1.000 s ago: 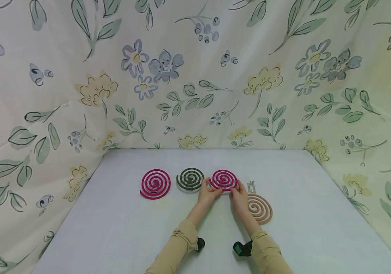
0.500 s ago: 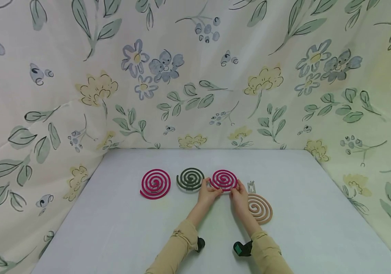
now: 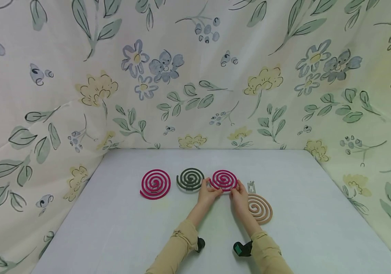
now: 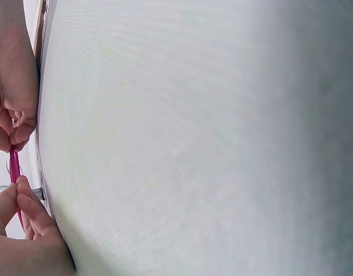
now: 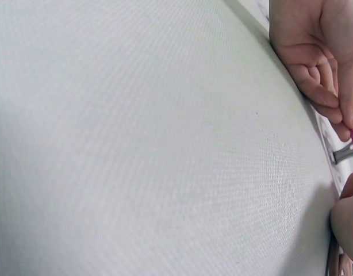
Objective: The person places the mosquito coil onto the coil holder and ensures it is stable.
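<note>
A pink mosquito coil (image 3: 222, 179) is held between both hands at the back of the table. My left hand (image 3: 208, 194) pinches its near left edge between thumb and fingers. On the near right edge, my right hand (image 3: 239, 197) pinches the same coil. Seen edge-on in the left wrist view, the pink coil (image 4: 14, 165) is a thin strip. Under it a small metal stand (image 5: 344, 153) shows in the right wrist view. A dark green mosquito coil (image 3: 190, 178) lies just left of my left hand, and a tan mosquito coil (image 3: 255, 207) is partly hidden by my right wrist.
Another pink mosquito coil (image 3: 155, 184) lies farther left. A bare metal stand (image 3: 251, 187) is right of my right hand, behind the tan coil. The white table (image 3: 113, 228) ends at a floral cloth (image 3: 195, 114). Black devices (image 3: 243, 249) hang at both wrists.
</note>
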The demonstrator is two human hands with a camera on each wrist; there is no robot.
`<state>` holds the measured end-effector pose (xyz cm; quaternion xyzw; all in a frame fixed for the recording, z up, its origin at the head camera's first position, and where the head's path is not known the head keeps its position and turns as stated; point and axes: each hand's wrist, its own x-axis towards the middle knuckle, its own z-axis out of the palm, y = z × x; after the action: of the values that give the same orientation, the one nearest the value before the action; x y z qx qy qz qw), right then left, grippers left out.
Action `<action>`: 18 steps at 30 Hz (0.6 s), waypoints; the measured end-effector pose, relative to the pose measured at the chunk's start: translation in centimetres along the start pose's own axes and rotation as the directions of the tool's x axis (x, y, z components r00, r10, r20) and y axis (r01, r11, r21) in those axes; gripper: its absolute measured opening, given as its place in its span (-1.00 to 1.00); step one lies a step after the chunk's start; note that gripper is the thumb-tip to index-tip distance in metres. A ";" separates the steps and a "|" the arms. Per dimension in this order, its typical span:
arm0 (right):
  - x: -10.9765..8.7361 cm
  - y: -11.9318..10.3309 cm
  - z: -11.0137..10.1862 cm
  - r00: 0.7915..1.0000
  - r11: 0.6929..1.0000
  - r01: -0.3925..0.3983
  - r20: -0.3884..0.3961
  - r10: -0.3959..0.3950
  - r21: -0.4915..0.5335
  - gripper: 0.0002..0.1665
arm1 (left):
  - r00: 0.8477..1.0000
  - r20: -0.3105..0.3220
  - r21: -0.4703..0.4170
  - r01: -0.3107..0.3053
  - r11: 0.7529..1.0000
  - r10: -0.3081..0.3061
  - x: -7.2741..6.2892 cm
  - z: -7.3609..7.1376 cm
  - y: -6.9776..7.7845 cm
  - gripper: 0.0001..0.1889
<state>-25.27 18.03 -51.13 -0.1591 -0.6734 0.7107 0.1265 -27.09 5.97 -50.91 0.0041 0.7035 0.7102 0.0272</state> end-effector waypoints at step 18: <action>-0.4 -0.3 0.1 1.000 1.000 0.009 -0.011 -0.009 -0.008 -0.34 | 0.999 -0.002 -0.011 0.044 0.999 -0.044 -0.4 -0.2 0.3 -0.27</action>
<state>-24.92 17.78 -50.82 -0.1604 -0.6761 0.7068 0.1328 -26.73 5.79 -50.56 -0.0127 0.6994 0.7134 0.0421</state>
